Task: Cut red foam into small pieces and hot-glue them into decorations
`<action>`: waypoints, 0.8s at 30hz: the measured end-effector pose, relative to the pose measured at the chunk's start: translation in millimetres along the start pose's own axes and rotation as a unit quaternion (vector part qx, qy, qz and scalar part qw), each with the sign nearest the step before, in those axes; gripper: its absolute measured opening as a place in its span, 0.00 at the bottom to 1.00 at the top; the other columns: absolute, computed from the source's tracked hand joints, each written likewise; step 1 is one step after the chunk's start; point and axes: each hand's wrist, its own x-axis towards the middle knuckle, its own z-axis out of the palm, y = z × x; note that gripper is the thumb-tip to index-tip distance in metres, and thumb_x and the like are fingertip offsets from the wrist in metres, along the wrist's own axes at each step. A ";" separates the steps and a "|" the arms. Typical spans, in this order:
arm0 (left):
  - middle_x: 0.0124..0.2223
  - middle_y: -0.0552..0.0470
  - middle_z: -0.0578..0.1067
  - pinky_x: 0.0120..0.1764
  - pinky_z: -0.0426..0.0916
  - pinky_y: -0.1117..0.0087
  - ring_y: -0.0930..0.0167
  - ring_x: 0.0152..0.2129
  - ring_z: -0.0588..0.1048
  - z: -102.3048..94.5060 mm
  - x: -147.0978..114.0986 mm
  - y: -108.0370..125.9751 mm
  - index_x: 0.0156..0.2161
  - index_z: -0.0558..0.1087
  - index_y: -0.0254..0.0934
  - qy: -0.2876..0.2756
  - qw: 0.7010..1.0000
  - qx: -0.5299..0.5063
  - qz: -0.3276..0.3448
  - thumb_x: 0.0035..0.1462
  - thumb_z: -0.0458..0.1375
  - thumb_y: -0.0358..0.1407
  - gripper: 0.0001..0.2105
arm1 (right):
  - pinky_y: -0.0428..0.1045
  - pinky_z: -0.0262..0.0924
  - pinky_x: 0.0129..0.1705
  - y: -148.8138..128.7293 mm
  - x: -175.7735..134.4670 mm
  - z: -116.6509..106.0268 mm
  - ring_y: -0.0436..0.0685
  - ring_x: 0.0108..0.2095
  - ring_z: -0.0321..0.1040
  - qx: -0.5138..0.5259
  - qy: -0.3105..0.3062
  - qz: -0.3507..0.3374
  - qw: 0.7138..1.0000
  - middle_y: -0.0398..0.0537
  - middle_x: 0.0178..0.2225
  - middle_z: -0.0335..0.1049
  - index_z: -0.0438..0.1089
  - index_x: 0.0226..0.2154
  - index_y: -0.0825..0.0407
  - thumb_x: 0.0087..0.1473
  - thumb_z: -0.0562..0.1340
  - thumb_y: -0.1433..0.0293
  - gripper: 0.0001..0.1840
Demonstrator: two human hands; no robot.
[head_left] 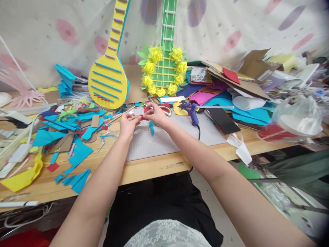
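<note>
Nearest the lens: white lace hem (167, 236) and black lap (164, 199), two bare forearms reaching out over the table edge (154, 168). Beyond that, a grey cutting mat (154, 140), and over its far part both hands meeting. Left hand (128, 124) pinched shut on one end of a small red strip (141, 117); right hand (155, 115) curled, fingertips closed on the other end. Strip held just above the mat, between the hands, long axis roughly left to right across the view, a touch lower on the left; most of it hidden by fingers, so exact shape hard to tell. Likely risks: strip tearing or creasing if pulled too hard from both ends; slipping out of the pinch and vanishing among the red and blue scraps (74, 151) littering the left of the table; a sleeve-free forearm brushing the glue gun (191, 111) lying just right of the right hand, nozzle toward the hands, cord trailing off the table edge. Also near: a blue sliver (151, 128) on the mat under the right wrist, a dark phone (223, 120) farther right. Farthest back, against the flowered cloth: a yellow paper guitar (108, 80) and a green guitar (164, 65) ringed with yellow flowers.
</note>
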 end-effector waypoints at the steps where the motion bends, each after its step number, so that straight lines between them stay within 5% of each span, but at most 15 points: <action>1: 0.25 0.55 0.74 0.32 0.69 0.70 0.73 0.23 0.74 0.1 0.1 -0.1 0.29 0.56 0.38 0.004 1.000 0.000 0.002 0.37 0.62 0.23 0.19 | 0.48 0.62 0.35 -1.0 -0.5 0.3 0.49 0.28 0.67 0.001 -0.002 -0.003 1.000 0.36 0.23 0.65 0.56 0.33 0.50 0.39 0.61 0.75 0.17; 8: 0.24 0.56 0.74 0.33 0.69 0.70 0.75 0.23 0.74 0.0 3.4 -1.5 0.29 0.55 0.38 0.022 1.000 -0.007 0.003 0.37 0.62 0.22 0.19 | 0.48 0.62 0.32 -4.7 -0.6 4.1 0.49 0.27 0.66 -0.010 0.006 0.017 1.000 0.37 0.25 0.64 0.57 0.33 0.51 0.41 0.61 0.66 0.15; 16: 0.25 0.55 0.75 0.33 0.69 0.69 0.74 0.23 0.74 -0.2 1.4 1.7 0.29 0.56 0.38 0.008 1.000 -0.013 -0.002 0.36 0.63 0.22 0.19 | 0.49 0.62 0.37 -2.1 3.1 3.9 0.49 0.29 0.67 -0.027 -0.001 0.008 1.000 0.36 0.24 0.65 0.57 0.33 0.51 0.37 0.60 0.79 0.18; 24: 0.26 0.55 0.75 0.31 0.70 0.71 0.74 0.23 0.75 0.2 2.2 0.5 0.30 0.55 0.38 0.019 1.000 -0.018 0.007 0.38 0.62 0.22 0.19 | 0.48 0.62 0.36 -6.4 0.5 1.9 0.49 0.29 0.67 -0.002 0.000 0.010 1.000 0.37 0.24 0.65 0.57 0.33 0.52 0.36 0.59 0.81 0.18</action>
